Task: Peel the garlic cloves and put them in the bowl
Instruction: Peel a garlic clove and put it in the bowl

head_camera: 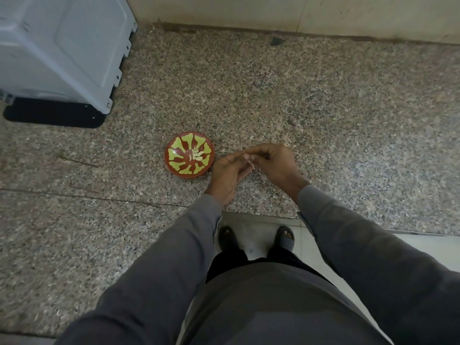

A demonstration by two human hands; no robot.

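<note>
A red bowl (189,155) with a yellow-green flower pattern stands on the speckled granite counter (323,95). Several pale peeled garlic cloves (196,155) lie in its middle. Just right of the bowl, my left hand (227,173) and my right hand (273,163) meet above the counter. Between their fingertips they pinch a small garlic clove (249,161), with a pale strip of skin hanging under it. Most of the clove is hidden by the fingers.
A light grey appliance (62,46) on a black base stands at the back left. A tiled wall (273,13) runs along the counter's far edge. The counter's front edge lies right of my body, with my sandalled feet (256,239) on the floor below.
</note>
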